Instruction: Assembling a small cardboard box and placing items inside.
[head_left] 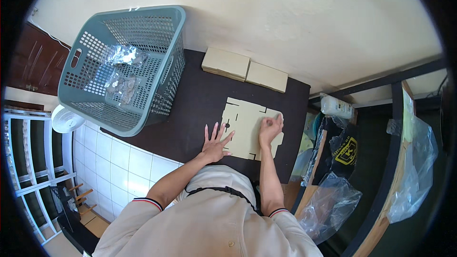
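Head view: on the cardboard (246, 138), your left hand (213, 147) spreads empty; your right hand (270, 131) curls, grip unclear. Right of the cardboard, yellow lettering (344, 151) marks a black bag (332, 139).

R hand (271, 131), approx 4 o'clock: fingertips curled out of sight, can't tell if anything's in the fist; it also covers pt of the slotted cardboard sheet (243, 128). Clear plastic packets (124, 56) in basket (164, 74), 10 o'clock: contents too small to ID. White fan (65, 120), 9 o'clock: partly hidden behind basket. Brown door (35, 59), btwn 9 & 10: cut off by dark lens rim. Beige shirt (209, 228), 6 o'clock: cut by btm edge.
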A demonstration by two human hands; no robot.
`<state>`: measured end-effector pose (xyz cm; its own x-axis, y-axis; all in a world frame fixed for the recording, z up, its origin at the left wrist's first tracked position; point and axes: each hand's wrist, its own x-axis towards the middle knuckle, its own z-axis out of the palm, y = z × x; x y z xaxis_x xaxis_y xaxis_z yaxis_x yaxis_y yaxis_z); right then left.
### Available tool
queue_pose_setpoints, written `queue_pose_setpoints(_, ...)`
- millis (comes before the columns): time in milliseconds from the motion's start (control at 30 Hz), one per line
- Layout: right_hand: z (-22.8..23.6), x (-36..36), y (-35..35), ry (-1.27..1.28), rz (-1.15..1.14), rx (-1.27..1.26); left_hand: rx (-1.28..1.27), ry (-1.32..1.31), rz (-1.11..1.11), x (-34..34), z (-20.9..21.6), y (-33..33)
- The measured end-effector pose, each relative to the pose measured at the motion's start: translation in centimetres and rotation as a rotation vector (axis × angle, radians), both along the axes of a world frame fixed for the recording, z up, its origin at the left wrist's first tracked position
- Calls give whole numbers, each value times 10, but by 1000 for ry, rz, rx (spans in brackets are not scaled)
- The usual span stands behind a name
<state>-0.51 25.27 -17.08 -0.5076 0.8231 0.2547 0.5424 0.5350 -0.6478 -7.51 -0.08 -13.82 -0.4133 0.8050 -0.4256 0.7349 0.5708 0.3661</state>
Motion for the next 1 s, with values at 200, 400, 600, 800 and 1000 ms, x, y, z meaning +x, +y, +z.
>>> queue_pose_setpoints(200, 1, 96, -60, -25, -43, -139, -74, 5, 2, 2, -1, 0)
queue_pose_setpoints(400, -4, 142, -93, 80, -38, -129, -59, 44, -15, 1, -7, 1)
queue_pose_setpoints(600, 4, 135, -94, 24, -42, -72, -78, 81, -26, 1, -10, 1)
queue_pose_setpoints(800, 3, 135, -96, 27, -8, -84, -66, 88, -20, 2, -9, 0)
queue_pose_setpoints(1000, 0, 131, -95, -23, -8, -71, -65, 70, -24, 4, -8, 2)
